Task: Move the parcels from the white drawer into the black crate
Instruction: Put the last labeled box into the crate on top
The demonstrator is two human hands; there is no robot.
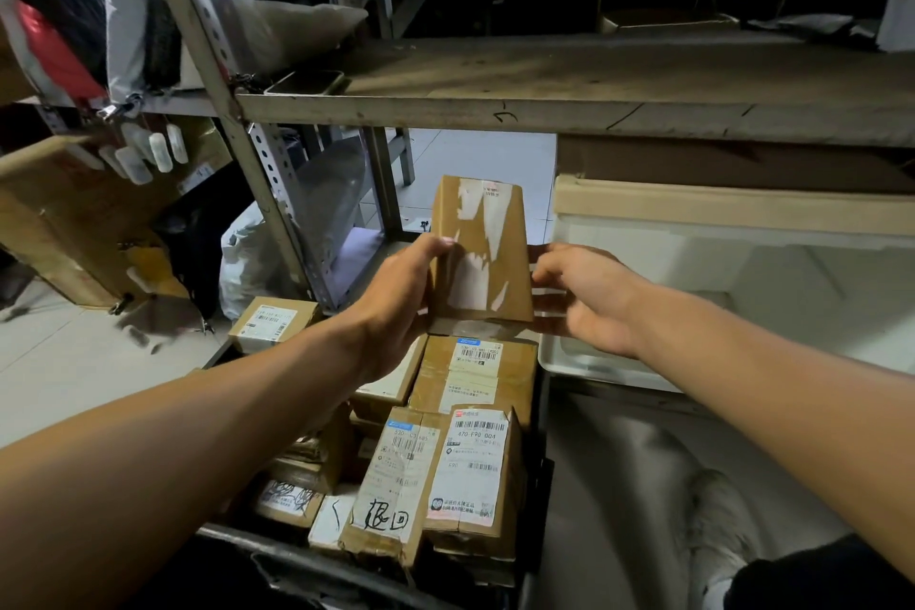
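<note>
- The left hand (396, 307) curls round the left edge of a brown parcel (480, 253).
- The right hand (589, 297) pinches its right edge.
- The parcel stands upright above the black crate (542, 485), full of labelled parcels (460, 476).
- The white drawer (693, 272) sits just right.
</note>
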